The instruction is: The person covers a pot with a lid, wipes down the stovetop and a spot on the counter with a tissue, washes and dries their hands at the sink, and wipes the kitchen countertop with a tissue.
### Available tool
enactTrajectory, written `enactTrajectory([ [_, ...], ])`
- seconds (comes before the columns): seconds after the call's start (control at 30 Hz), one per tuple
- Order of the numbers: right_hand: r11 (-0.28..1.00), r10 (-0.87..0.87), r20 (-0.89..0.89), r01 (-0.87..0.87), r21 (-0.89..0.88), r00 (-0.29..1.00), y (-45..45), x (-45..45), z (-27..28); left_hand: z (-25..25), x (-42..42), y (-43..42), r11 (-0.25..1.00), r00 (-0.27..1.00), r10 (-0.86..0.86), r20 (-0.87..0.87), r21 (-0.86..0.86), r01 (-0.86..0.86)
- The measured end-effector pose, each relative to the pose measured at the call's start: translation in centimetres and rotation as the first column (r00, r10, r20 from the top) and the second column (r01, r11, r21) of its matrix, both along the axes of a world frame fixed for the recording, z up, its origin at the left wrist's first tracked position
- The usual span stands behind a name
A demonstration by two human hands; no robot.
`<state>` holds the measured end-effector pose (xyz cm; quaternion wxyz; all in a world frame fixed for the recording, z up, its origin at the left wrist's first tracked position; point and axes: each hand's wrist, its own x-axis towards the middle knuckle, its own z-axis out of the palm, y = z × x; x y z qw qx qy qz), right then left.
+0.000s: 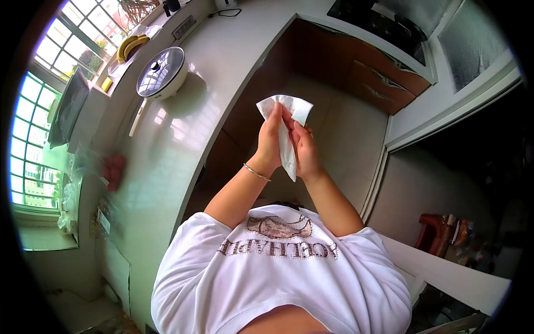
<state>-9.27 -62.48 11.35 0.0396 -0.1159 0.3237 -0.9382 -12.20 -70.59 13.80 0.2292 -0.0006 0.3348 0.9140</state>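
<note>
A crumpled white paper towel (287,161) is held between my two hands, out in front of my chest and above the floor. My left hand (269,136) closes on it from the left, thumb pointing up along the paper. From the right, my right hand (305,149) grips it with curled fingers. The top of the paper fans out above the fingers, and a narrow tail hangs below them. Part of the fingers is hidden by the paper. A thin bangle circles my left wrist.
On the long counter (167,167) to my left stands a pan with a glass lid (161,72), its handle toward me. Bananas (131,48) lie on the window sill. A bag of red items (113,171) sits nearer. A stove (384,25) is at the far right.
</note>
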Motion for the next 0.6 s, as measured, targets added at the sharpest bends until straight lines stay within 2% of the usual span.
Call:
enactTrajectory([
  [0.03, 0.987, 0.019, -0.128, 0.002, 0.160, 0.992, -0.5, -0.4, 0.9, 0.3, -0.3, -0.6, 0.999, 0.997, 0.028, 0.077, -0.024, -0.027],
  [0.07, 0.980, 0.038, -0.201, 0.003, 0.198, 0.979, -1.2, -0.9, 1.1, 0.6, -0.5, -1.4, 0.999, 0.998, 0.012, 0.055, 0.049, -0.015],
  [0.1, 0.973, 0.059, -0.295, 0.011, 0.231, 0.954, -1.8, -1.0, 2.3, -1.1, -1.6, -2.1, 0.965, 0.994, -0.075, -0.075, 0.245, 0.092],
  [0.2, 0.998, -0.064, -0.353, 0.060, -0.024, 0.933, -3.2, -1.0, 5.5, -0.5, -2.6, -3.6, 0.859, 0.988, -0.110, -0.109, 0.489, 0.149],
  [0.23, 0.994, -0.090, -0.386, 0.060, -0.091, 0.918, -2.4, -1.1, 6.5, -0.4, -3.2, -4.3, 0.877, 0.997, -0.065, -0.037, 0.474, 0.075],
  [0.27, 0.991, -0.078, -0.399, 0.029, -0.127, 0.914, -1.8, -1.1, 7.2, -0.4, -3.5, -5.1, 0.832, 0.989, -0.114, -0.097, 0.535, 0.148],
  [0.3, 0.986, -0.162, -0.431, 0.157, -0.048, 0.888, -1.8, -1.1, 7.8, 0.2, -3.4, -5.8, 0.779, 0.975, -0.158, -0.155, 0.587, 0.219],
  [0.33, 0.966, -0.234, -0.414, 0.259, 0.003, 0.880, -1.5, -1.1, 7.8, 0.9, -3.5, -6.0, 0.615, 0.949, -0.235, -0.210, 0.724, 0.313],
  [0.37, 0.932, -0.306, -0.407, 0.358, 0.056, 0.861, -1.2, -1.3, 7.9, 1.7, -3.5, -5.8, 0.579, 0.929, -0.201, -0.312, 0.727, 0.369],
  [0.4, 0.769, -0.321, -0.567, 0.558, 0.312, 0.759, -1.4, -1.8, 7.4, 2.0, -3.6, -5.9, 0.595, 0.934, -0.200, -0.297, 0.720, 0.356],
  [0.43, 0.493, -0.263, -0.712, 0.725, 0.481, 0.651, -1.6, -2.2, 7.0, 2.2, -3.7, -6.0, 0.610, 0.939, -0.200, -0.281, 0.714, 0.343],
  [0.47, 0.089, -0.042, -0.883, 0.882, 0.464, 0.468, -1.8, -2.4, 6.8, 2.5, -3.5, -6.0, 0.606, 0.938, -0.200, -0.282, 0.717, 0.344],
  [0.5, 0.031, 0.014, -0.871, 0.870, 0.492, 0.492, -2.5, -2.2, 6.5, 3.2, -3.2, -6.0, 0.737, 0.972, -0.177, -0.153, 0.634, 0.234],
  [0.53, -0.013, -0.010, -0.865, 0.865, 0.502, 0.502, -3.3, -2.0, 6.1, 3.5, -3.0, -6.1, 0.845, 0.991, -0.130, -0.030, 0.520, 0.127],
  [0.6, -0.061, -0.033, -0.857, 0.854, 0.516, 0.515, -3.7, -2.0, 5.9, 2.9, -3.4, -6.5, 0.809, 0.985, -0.159, -0.067, 0.563, 0.169],
])
